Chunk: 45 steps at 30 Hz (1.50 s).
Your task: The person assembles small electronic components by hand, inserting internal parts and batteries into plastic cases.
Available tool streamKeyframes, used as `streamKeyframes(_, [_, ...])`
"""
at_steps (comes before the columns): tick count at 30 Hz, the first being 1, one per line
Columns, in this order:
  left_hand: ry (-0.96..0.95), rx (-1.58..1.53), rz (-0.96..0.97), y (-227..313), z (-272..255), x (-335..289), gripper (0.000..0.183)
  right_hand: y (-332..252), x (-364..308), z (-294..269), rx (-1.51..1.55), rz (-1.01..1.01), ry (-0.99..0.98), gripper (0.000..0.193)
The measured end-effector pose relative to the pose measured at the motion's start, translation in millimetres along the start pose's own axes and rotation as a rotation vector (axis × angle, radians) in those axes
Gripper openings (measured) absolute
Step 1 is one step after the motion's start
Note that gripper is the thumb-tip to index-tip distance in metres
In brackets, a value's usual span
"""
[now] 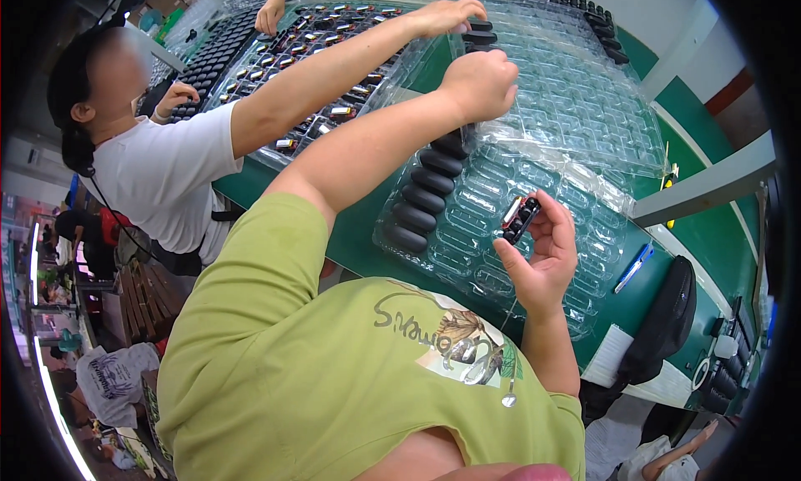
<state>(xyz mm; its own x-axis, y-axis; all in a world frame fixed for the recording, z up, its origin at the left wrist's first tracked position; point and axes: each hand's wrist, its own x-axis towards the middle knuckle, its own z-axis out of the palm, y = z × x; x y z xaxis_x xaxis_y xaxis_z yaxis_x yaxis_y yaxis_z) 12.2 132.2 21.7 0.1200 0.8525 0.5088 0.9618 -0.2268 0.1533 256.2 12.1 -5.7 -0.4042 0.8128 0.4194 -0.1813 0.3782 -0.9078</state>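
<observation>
My right hand (542,256) pinches a small black electronic assembly (519,219) with a white and red part on its side, holding it up over a clear plastic tray (467,246). Along that tray's left side lies a row of smooth black oval cases (423,200). My left hand (482,85) is curled at the far end of this row, beside a co-worker's hand. Its fingertips are turned away, and whatever they hold is hidden.
A co-worker's arm crosses above mine, their hand (450,16) at some black cases. Another tray (346,43) holds several small assemblies. More stacked clear trays (576,105) lie beyond. To the right are a blue pen (634,268), a black pouch (670,306), a notebook (609,353) and a grey post (709,181).
</observation>
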Motion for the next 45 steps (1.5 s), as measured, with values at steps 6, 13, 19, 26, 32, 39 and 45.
streamKeyframes(6, [-0.146,0.033,-0.515,1.6,-22.6,18.2,0.038,-0.8,-1.0,-8.3,-0.009,-0.015,0.054,0.070])
streamKeyframes(13, [-0.126,-0.419,-1.006,-41.0,15.9,12.9,0.042,5.3,-2.2,-5.0,0.056,0.032,0.059,0.070])
streamKeyframes(19, [0.089,-0.490,-1.025,-43.1,18.2,6.8,0.050,19.2,21.8,-45.6,0.378,0.307,0.232,0.046])
streamKeyframes(26, [0.251,-1.149,-1.077,-60.1,28.8,8.5,0.069,58.2,71.1,-144.3,0.761,0.473,0.210,0.039])
streamKeyframes(32, [0.347,-1.200,-0.894,-77.1,19.1,6.7,0.076,59.7,89.5,-133.7,0.821,0.550,0.390,0.048])
streamKeyframes(39, [0.364,-1.332,-0.785,-115.3,15.3,5.9,0.075,36.1,87.6,-106.1,0.758,0.322,0.130,0.039])
streamKeyframes(45, [0.299,-1.425,-0.652,-147.8,-40.6,-24.4,0.078,17.7,85.0,-53.2,0.697,0.312,0.064,0.040])
